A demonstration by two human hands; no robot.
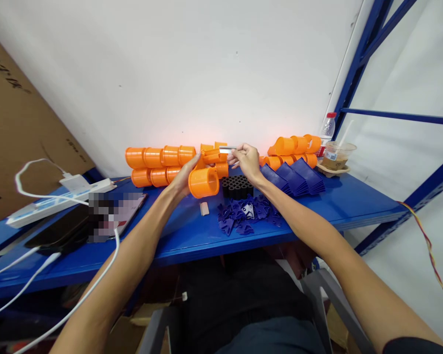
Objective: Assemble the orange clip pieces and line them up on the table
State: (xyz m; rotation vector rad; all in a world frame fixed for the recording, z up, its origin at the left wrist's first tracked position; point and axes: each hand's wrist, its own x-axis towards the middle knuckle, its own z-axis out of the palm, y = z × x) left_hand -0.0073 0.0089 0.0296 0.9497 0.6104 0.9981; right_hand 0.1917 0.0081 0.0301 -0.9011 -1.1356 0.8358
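Observation:
My left hand (183,178) is closed round an orange plastic part with a round cup (204,183) at its near end and a narrow arm pointing away. Between the fingertips of my right hand (248,161) is a thin, flat silver strip (226,149), held at the far end of the orange part; I cannot tell whether they touch. Below my hands, black tubes (237,187) stand in a tight cluster. In front of them is a pile of small blue plastic pieces (243,214). A small pale block (204,208) lies to their left.
Stacked orange cups (155,157) line the wall at left, with more (294,145) at right. Blue plates (293,178) lie right of the tubes. A bottle (328,129) and drink cup (335,156) stand far right. Phones, a power strip (59,202) and white cables occupy the left.

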